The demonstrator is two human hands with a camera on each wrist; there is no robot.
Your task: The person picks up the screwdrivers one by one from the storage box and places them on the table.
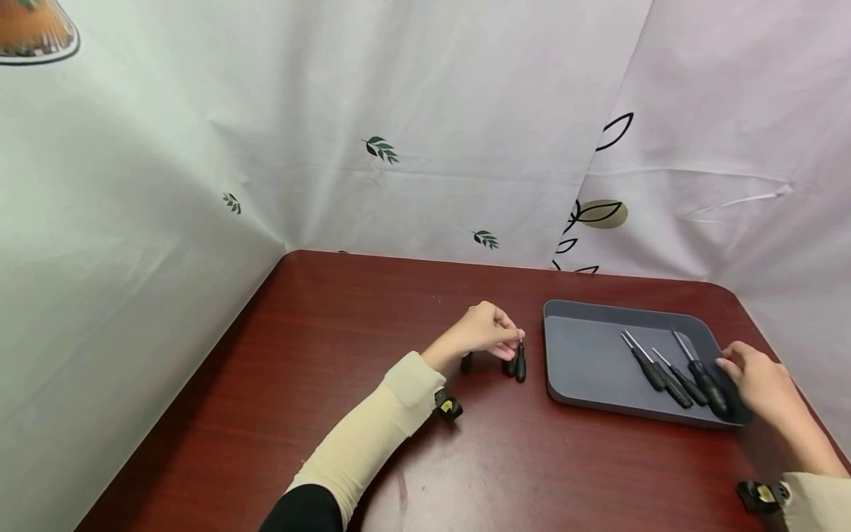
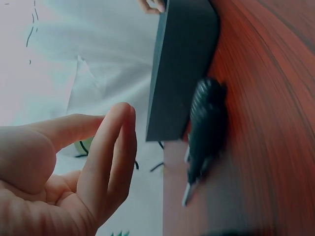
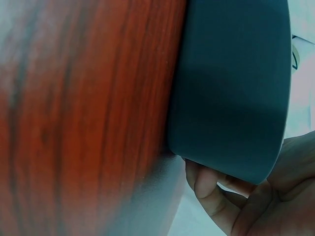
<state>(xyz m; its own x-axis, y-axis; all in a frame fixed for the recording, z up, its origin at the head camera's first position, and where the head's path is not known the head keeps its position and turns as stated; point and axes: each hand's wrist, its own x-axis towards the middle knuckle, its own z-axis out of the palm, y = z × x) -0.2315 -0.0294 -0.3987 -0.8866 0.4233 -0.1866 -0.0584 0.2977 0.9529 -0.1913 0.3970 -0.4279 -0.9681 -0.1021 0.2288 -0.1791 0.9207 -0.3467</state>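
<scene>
My left hand [image 1: 488,330] hovers over black-handled screwdrivers [image 1: 521,364] on the table, left of the grey tray [image 1: 618,408]. In the left wrist view, its thumb and fingers are bent towards each other with nothing visible between them. The screwdrivers [image 2: 209,120] lie apart from those fingers, their handles overlapping. One more black handle [image 1: 467,362] shows partly under the wrist. My right hand [image 1: 758,377] grips the tray's right wall, and in the right wrist view its fingers [image 3: 211,196] curl about the end of the tray [image 3: 229,93]. Several screwdrivers [image 1: 708,388] lie inside the tray.
The reddish-brown wooden table [image 1: 319,318] stands against pale curtains [image 1: 425,96] with leaf prints at the back and sides. A black wrist camera mount [image 1: 448,406] is strapped under the left sleeve, another [image 1: 761,496] by the right sleeve.
</scene>
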